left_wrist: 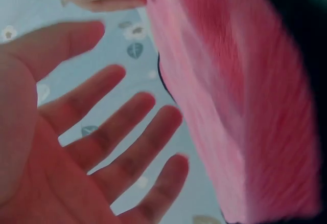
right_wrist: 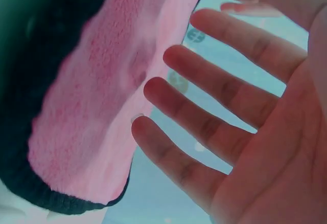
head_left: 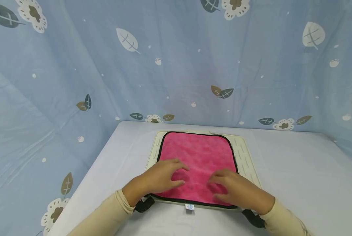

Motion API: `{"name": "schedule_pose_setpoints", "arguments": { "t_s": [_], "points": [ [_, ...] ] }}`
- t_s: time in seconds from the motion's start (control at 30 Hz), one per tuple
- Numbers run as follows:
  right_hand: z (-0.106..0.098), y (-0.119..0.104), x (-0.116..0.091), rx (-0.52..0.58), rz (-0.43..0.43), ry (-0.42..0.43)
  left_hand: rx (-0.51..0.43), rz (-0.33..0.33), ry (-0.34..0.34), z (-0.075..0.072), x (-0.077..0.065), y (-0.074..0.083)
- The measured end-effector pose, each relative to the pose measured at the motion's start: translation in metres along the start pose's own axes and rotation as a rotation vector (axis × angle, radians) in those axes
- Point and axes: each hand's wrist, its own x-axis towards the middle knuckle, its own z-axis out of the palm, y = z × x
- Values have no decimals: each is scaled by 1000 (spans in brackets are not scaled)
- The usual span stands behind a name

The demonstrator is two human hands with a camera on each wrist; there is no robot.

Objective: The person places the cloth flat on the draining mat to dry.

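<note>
A pink plush cloth (head_left: 197, 154) with black edging lies flat over a cream board (head_left: 243, 154) in the head view. A small white label (head_left: 189, 206) pokes out at its near edge. Over the cloth's left half hovers my left hand (head_left: 164, 175), fingers spread and apart from the fabric in the left wrist view, where the pink pile (left_wrist: 219, 96) rises beside the fingertips. My right hand (head_left: 234, 188) hangs over the right half, its fingers loosely bent and holding nothing. In the right wrist view its fingertips are close above the cloth (right_wrist: 102, 96).
The board stands on a white-covered table (head_left: 299, 170). Behind and to the left hangs a blue curtain (head_left: 176, 65) printed with leaves and flowers. Dark straps (head_left: 144, 204) circle both wrists below the beige sleeves (head_left: 105, 213).
</note>
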Motion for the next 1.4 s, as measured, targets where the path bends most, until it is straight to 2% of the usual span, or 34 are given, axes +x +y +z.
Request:
{"name": "schedule_pose_setpoints", "arguments": {
  "t_s": [0.2, 0.37, 0.5, 0.77, 0.9, 1.23, 1.4],
  "points": [
    [4, -2, 0, -10, -49, -11, 60, 39, -56, 7, -6, 2],
    [6, -2, 0, -18, -48, -31, 122, 79, -70, 9, -11, 1],
    [8, -3, -1, -20, -48, -60, 156, 80, -88, 9, -16, 1],
    [9, -6, -2, -11, -14, -94, 122, 59, -125, 10, -20, 2],
    [9, -6, -1, -3, 7, -104, 135, 51, -127, 13, -20, 3],
    [7, -4, 0, -20, -61, -51, 119, 32, -135, 12, -21, 5],
    [5, -4, -1, -20, -94, -1, 105, 63, -149, 6, -22, 1]
  ]
}}
